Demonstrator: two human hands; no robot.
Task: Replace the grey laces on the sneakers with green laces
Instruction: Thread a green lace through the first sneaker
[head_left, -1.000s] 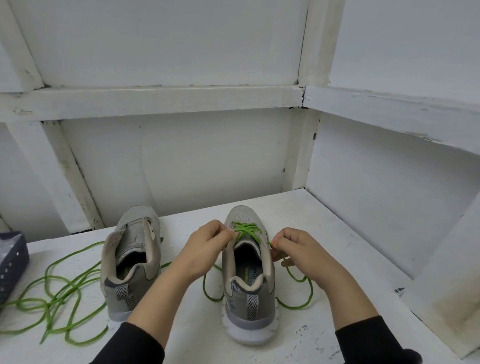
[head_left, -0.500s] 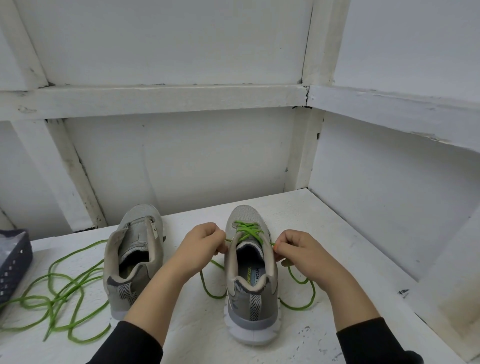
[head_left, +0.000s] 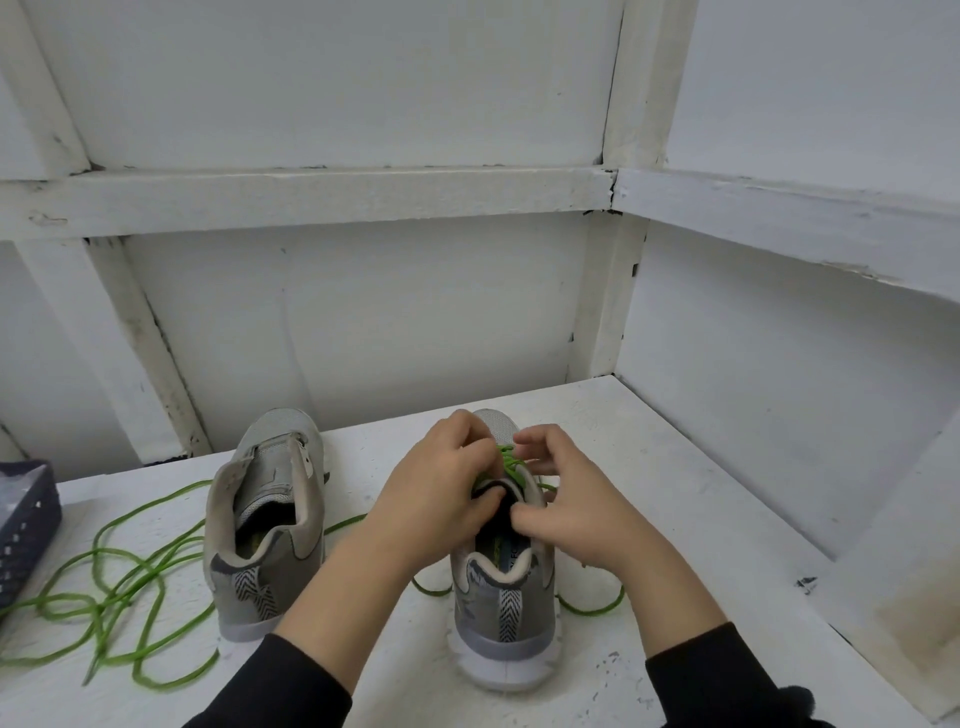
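Ahead, the tabletop (head_left: 675, 493) ends at a white back wall (head_left: 415, 312), and a white side wall (head_left: 753, 389) closes it on the right. Bare surface lies between the right sneaker (head_left: 498, 623) and that side wall. A narrow strip also runs between the two sneakers, and the person's left forearm crosses over it. The left side is more crowded. A loose green lace (head_left: 104, 603) sprawls there in tangled loops, and a dark basket (head_left: 26, 519) sits at the left edge of the view.

Both sneakers are grey with white soles and stand upright, heels toward the person and toes toward the back wall. The left sneaker (head_left: 260, 582) stands just beside the loose lace, its tongue raised.

The right sneaker carries a green lace (head_left: 511, 462) crossed through its front eyelets. The lace's free ends trail down to the tabletop on either side of the heel.

The left grip (head_left: 441, 488) is clenched on the right sneaker's tongue, thumb at the tongue's edge and fingers curled over the lacing. The right grip (head_left: 566, 499) sets its thumb at the shoe's opening and arches its fingers over the lace. Whether it grasps anything cannot be told. Black sleeves cover both forearms near the bottom of the view.
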